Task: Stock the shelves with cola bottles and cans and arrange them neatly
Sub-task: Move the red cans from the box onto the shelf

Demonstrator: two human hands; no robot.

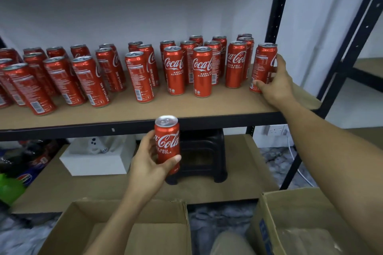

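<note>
Several tall red cola cans stand in rough rows on the brown shelf board. My right hand grips the rightmost can, which stands on the board beside the black upright post. My left hand holds another red cola can upright in the air, below the shelf's front edge.
Two open cardboard boxes sit low in front, one at left and one at right. On the lower shelf are a white box, a black stool and dark bottles at far left. A black post bounds the shelf's right end.
</note>
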